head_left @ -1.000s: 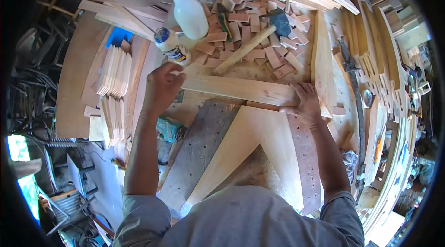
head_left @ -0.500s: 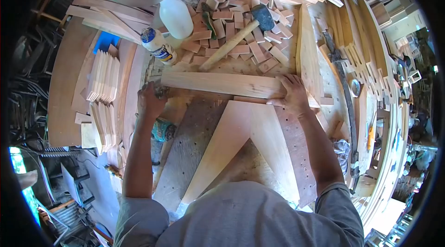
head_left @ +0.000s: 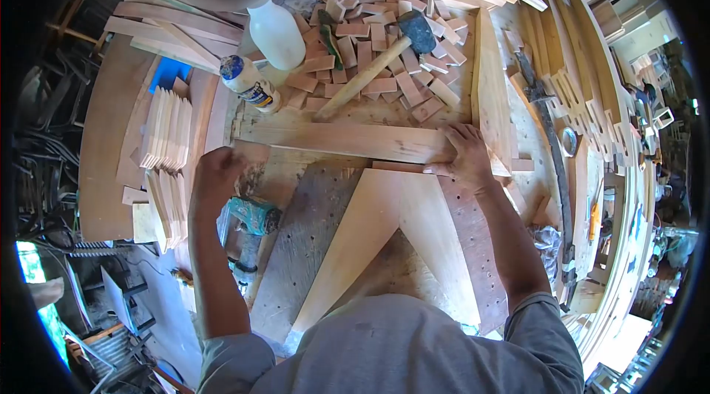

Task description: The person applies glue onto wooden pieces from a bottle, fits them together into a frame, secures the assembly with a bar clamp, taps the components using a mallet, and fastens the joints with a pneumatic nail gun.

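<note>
My right hand (head_left: 467, 153) is closed around the right end of a long wooden board (head_left: 355, 140), thumb on its near edge. My left hand (head_left: 219, 174) is off the board's left end, its fingers pinching a small flat wooden block (head_left: 252, 151). On the near side of the board, two light wooden pieces meet in an upside-down V (head_left: 362, 216) on dark perforated plywood (head_left: 302, 224). A teal power tool (head_left: 254, 216) lies just to the right of my left forearm.
Beyond the board lie a mallet (head_left: 366, 76) and a heap of small wooden blocks (head_left: 381, 87). A glue bottle (head_left: 250, 85) and a white jug (head_left: 275, 33) stand at the back left. Stacked slats (head_left: 166, 131) are at left; a long clamp (head_left: 551, 142) lies at right.
My left hand has moved left and toward me, away from the board's end, with the small block now showing in its fingers. The board's left part has shifted slightly; my right hand stays.
</note>
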Tool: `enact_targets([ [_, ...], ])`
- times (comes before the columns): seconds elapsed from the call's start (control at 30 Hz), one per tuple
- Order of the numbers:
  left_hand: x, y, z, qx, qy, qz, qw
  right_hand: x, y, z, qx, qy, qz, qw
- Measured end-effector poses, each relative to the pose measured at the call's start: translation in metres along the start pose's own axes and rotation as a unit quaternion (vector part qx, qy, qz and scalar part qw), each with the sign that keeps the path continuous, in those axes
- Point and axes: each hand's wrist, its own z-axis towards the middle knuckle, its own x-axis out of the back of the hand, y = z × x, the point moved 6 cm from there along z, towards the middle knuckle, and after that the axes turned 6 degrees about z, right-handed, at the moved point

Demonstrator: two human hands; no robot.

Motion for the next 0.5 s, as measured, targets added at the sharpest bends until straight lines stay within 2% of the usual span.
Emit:
enact_targets([
  [0.1,-0.007,0.056,-0.003,-0.080,-0.004,0.026,0.996,0.001,-0.003,0.003,0.011,0.013,0.023,1.000],
  [0.17,-0.009,0.089,0.004,-0.031,0.010,-0.095,0.995,0.002,-0.006,0.003,0.011,0.009,0.018,1.000],
  [0.2,-0.013,0.098,0.013,-0.034,0.011,-0.097,0.995,0.002,-0.006,0.003,0.008,0.002,0.015,1.000],
  [0.27,-0.018,0.111,0.033,-0.045,0.052,-0.371,0.926,0.003,-0.003,-0.001,-0.004,-0.010,0.009,1.000],
  [0.33,-0.043,0.139,0.045,-0.073,-0.022,-0.509,0.857,0.004,0.000,-0.004,-0.010,-0.014,0.005,1.000],
  [0.37,-0.059,0.140,0.059,-0.080,-0.046,-0.380,0.921,0.003,0.001,-0.003,-0.010,-0.019,0.005,1.000],
  [0.4,-0.075,0.140,0.070,-0.119,-0.012,-0.214,0.970,0.002,0.002,-0.002,-0.010,-0.023,0.005,1.000],
  [0.43,-0.096,0.138,0.078,-0.155,0.020,-0.042,0.987,0.000,0.002,-0.002,-0.011,-0.027,0.005,1.000],
  [0.5,-0.138,0.132,0.084,-0.192,0.002,0.138,0.972,-0.003,0.001,-0.002,-0.019,-0.031,0.006,0.999],
])
